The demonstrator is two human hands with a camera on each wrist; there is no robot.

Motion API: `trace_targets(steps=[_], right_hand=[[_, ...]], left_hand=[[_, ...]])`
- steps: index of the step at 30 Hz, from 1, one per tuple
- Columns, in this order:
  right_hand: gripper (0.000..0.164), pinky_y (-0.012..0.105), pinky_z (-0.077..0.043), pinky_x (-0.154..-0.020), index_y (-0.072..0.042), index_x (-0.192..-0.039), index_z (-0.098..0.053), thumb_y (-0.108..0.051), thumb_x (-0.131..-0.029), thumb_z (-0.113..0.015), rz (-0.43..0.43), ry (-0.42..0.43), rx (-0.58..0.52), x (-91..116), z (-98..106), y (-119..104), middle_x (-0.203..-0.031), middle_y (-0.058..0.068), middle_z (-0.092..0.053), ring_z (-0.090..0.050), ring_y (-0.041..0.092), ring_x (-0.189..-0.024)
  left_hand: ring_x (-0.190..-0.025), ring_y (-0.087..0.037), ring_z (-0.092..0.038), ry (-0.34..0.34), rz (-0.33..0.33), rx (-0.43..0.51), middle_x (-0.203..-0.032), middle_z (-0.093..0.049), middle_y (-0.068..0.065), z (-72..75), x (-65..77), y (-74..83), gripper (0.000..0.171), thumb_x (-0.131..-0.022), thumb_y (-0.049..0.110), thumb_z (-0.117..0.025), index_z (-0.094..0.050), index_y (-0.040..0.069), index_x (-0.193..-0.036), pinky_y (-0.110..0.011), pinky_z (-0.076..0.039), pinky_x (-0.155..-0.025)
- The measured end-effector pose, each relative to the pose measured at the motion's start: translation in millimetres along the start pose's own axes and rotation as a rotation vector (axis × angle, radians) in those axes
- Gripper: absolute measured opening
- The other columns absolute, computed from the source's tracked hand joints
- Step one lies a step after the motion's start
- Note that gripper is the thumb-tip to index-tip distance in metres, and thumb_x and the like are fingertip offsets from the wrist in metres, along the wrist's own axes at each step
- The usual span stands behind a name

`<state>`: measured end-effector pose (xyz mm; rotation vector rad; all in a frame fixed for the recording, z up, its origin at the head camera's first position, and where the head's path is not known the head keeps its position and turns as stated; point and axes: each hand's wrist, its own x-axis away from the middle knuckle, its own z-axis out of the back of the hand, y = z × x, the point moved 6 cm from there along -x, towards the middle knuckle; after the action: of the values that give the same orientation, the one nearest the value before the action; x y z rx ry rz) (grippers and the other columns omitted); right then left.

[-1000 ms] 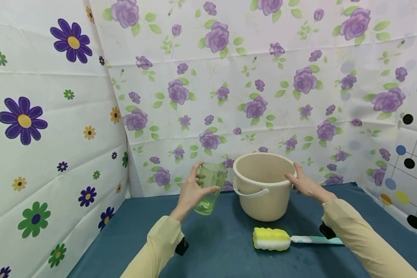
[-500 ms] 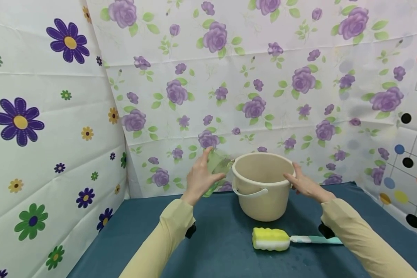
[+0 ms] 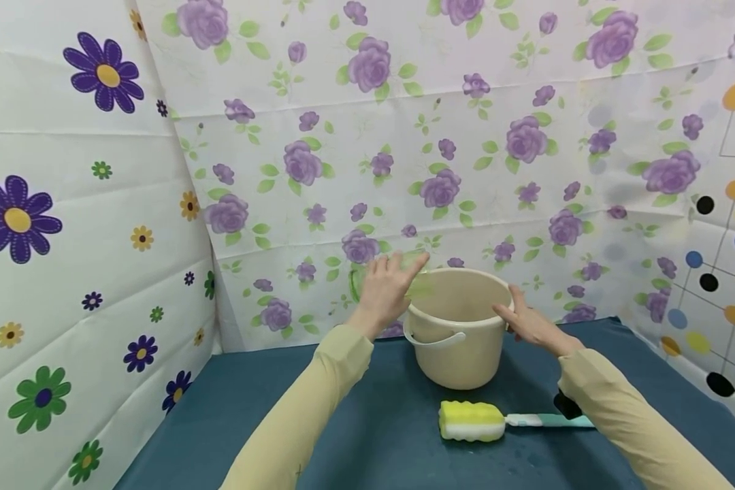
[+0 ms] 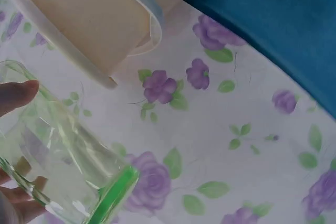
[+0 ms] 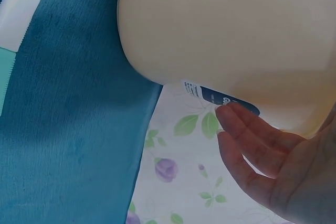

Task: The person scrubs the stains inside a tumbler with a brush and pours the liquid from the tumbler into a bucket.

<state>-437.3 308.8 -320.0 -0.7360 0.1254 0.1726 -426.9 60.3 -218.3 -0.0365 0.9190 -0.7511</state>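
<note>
My left hand (image 3: 382,289) grips a clear green drinking glass (image 4: 68,150) and holds it tipped over at the left rim of the cream bucket (image 3: 459,357). The mouth of the glass points to the bucket's opening; its green base faces away. In the head view the hand hides most of the glass. My right hand (image 3: 533,323) holds the bucket's right rim, thumb at the top edge and fingers against the outer wall. The bucket stands upright, its pale handle (image 3: 437,344) hanging down in front. Its inside bottom is hidden.
A yellow and white sponge brush (image 3: 471,422) with a teal and white handle lies in front of the bucket on the blue tablecloth (image 3: 380,435). Behind stands a flower-printed backdrop (image 3: 318,204), with more printed sheets at both sides. A few wet-looking spots mark the cloth.
My left hand has lifted the glass, moved it right to the bucket and tipped it from nearly upright onto its side. The right hand keeps its hold on the rim. The head view has shifted slightly.
</note>
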Motion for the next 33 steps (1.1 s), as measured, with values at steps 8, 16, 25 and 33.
trace_targets(steps=[8, 16, 25, 33], right_hand=[[0.081, 0.039, -0.044, -0.063, 0.000, -0.140, 0.009, -0.049, -0.094, -0.035, 0.010, 0.006, -0.002, -0.8, -1.4, -7.0, -0.086, 0.020, -0.051, -0.052, 0.030, -0.071], [0.082, 0.039, -0.043, -0.063, -0.001, -0.140, 0.011, -0.051, -0.094, -0.034, 0.001, 0.005, 0.014, -3.0, 0.4, -7.3, -0.087, 0.022, -0.052, -0.051, 0.026, -0.068], [0.079, 0.038, -0.044, -0.061, 0.000, -0.141, 0.009, -0.047, -0.095, -0.036, -0.005, 0.011, -0.018, -1.1, 2.1, -2.8, -0.080, 0.015, -0.050, -0.051, 0.031, -0.072], [0.082, 0.040, -0.044, -0.064, 0.000, -0.140, 0.011, -0.049, -0.094, -0.036, -0.017, -0.005, 0.001, 1.7, 0.3, -1.8, -0.084, 0.017, -0.051, -0.053, 0.030, -0.072]], left_hand=[[-0.113, -0.040, -0.041, 0.025, -0.253, -0.334, -0.127, -0.043, -0.018, -1.2, -7.4, 17.7, 0.073, -0.079, 0.000, -0.068, -0.041, 0.037, -0.135, -0.052, -0.029, -0.093], [-0.115, -0.037, -0.040, 0.105, -0.376, -0.454, -0.128, -0.043, -0.017, 3.8, -6.8, 23.5, 0.064, -0.084, 0.003, -0.063, -0.042, 0.038, -0.133, -0.052, -0.024, -0.096], [-0.115, -0.039, -0.040, 0.064, -0.323, -0.381, -0.128, -0.044, -0.016, 4.8, -3.4, 19.1, 0.070, -0.080, 0.000, -0.066, -0.042, 0.038, -0.134, -0.053, -0.026, -0.094], [-0.098, -0.037, -0.051, -0.013, -0.019, -0.013, -0.117, -0.048, -0.019, 4.1, 13.0, -10.5, 0.075, -0.069, 0.012, -0.076, -0.043, 0.027, -0.135, -0.047, -0.043, -0.078]])
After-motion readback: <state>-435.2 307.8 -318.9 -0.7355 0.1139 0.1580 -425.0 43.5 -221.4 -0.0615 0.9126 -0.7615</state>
